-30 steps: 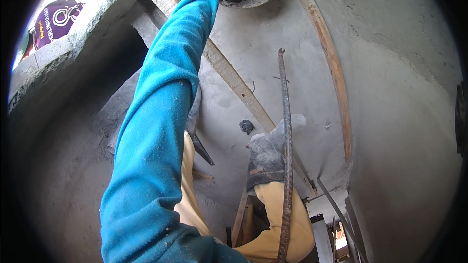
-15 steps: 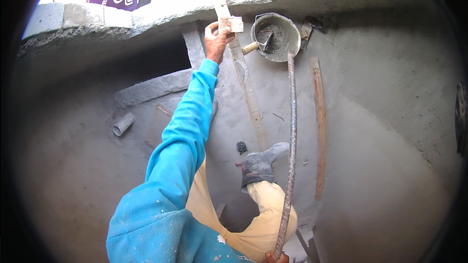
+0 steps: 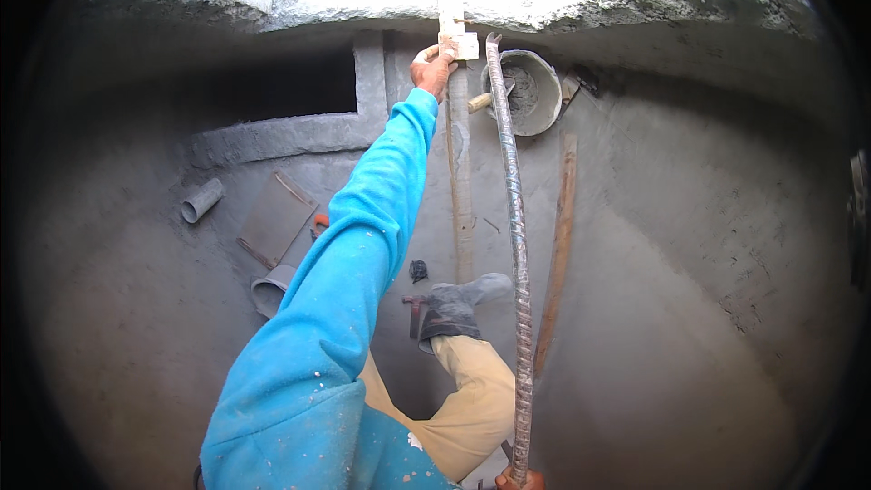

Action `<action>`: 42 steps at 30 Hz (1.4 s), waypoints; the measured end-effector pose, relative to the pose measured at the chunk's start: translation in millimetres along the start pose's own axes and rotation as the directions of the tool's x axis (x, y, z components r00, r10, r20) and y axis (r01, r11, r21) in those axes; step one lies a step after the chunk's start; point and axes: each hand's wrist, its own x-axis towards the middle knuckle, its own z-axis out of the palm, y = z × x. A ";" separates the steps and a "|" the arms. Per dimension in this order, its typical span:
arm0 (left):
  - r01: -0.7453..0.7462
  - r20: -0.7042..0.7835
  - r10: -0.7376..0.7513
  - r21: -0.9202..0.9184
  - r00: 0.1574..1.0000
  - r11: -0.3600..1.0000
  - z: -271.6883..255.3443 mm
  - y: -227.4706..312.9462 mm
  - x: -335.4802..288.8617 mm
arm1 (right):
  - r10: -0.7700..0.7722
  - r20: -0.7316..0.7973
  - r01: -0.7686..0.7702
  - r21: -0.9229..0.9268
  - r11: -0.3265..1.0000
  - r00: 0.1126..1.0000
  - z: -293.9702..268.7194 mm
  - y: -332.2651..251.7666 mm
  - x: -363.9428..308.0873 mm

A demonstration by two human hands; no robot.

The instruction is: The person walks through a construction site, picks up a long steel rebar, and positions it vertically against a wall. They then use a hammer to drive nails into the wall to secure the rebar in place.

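Observation:
My left hand (image 3: pixel 435 70) is raised to the far wall, its fingers closed on the upper part of a long wooden batten (image 3: pixel 461 154). A small wooden block (image 3: pixel 466 45) is fixed across that batten beside my fingertips. The batten runs down toward my boot. At the bottom edge, my right hand (image 3: pixel 520 479), partly cut off, is wrapped around the lower end of a long crowbar (image 3: pixel 515 209) of ribbed steel. The bar's forked tip points up, close to the right of the block but apart from it.
Behind the crowbar stands a bucket (image 3: pixel 535 95) of wet mortar with a wooden-handled tool in it. A wooden strip (image 3: pixel 556 254) lies to the right. Leftward are a dark wall opening (image 3: pixel 281 86), a board (image 3: pixel 278 218) and pipe pieces (image 3: pixel 201 200). A hammer (image 3: pixel 415 313) lies by my boot (image 3: pixel 454 308).
The crowbar's tip has moved up and left, from the bucket's rim to beside the wooden block. My left hand stays on the batten while the view has shifted.

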 end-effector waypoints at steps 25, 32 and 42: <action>-0.240 0.215 0.141 0.562 0.966 0.792 -11.9 19.6 17.1 | 0.230 0.199 -0.248 0.072 0.966 0.953 -36.9 -56.5 14.4; -0.257 0.236 0.126 0.683 0.964 0.684 -8.8 24.9 24.4 | 0.132 0.354 -0.141 0.000 0.990 0.926 -43.7 -55.8 45.6; -0.370 0.299 0.221 0.809 0.928 0.457 -1.4 36.5 12.3 | -0.073 0.014 0.075 -0.203 0.976 0.997 -22.8 -28.3 33.5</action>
